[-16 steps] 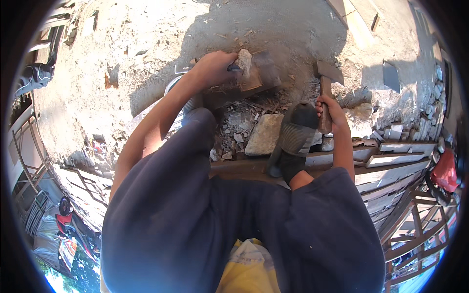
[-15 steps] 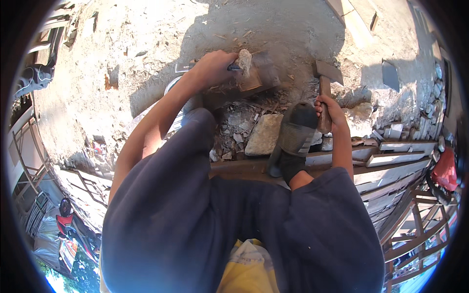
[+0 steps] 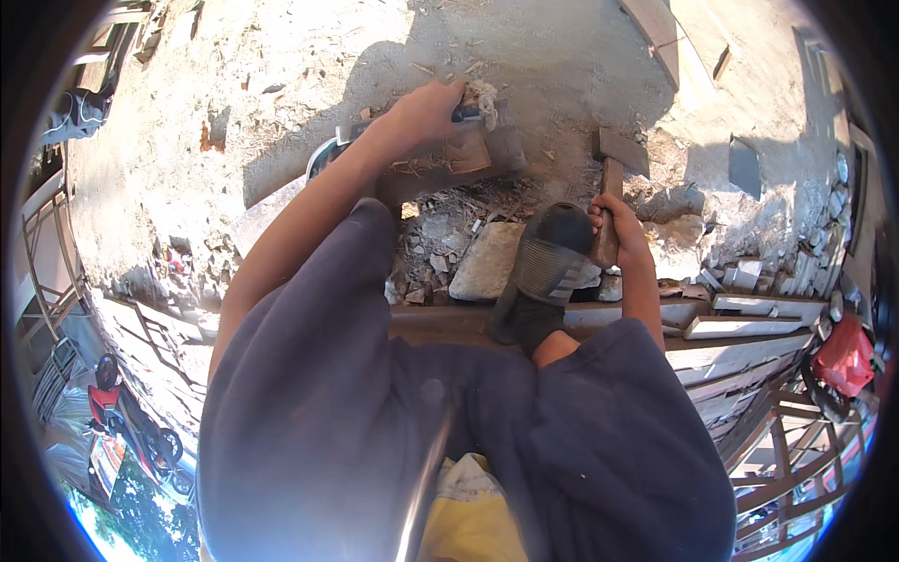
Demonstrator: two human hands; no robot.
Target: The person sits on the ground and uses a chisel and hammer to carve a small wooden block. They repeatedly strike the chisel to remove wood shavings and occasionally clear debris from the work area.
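Note:
My left hand [image 3: 429, 110] is closed on a short dark object whose far end is a pale, rough, frayed-looking tuft [image 3: 486, 98]; its exact kind I cannot make out. Just below that hand lies a brown wooden block [image 3: 468, 155] with bits of debris on top. In my right hand [image 3: 622, 234] is a hammer, gripped by its wooden handle [image 3: 609, 201], its broad dark head [image 3: 620, 152] pointing away from me. The hammer is beside my foot, which wears a dark striped slide sandal [image 3: 552, 251].
A large pale stone [image 3: 485, 264] and broken rubble lie between my feet. Wooden planks [image 3: 758, 323] are stacked at the right, near a red bag [image 3: 843, 356]. A board [image 3: 670, 42] rests on the dirt ground at the far right. A motorcycle [image 3: 131, 421] stands at the lower left.
My left hand has moved slightly away with the frayed object, which now sits nearer the block's far edge. The view has shifted a little; my right hand still holds the hammer.

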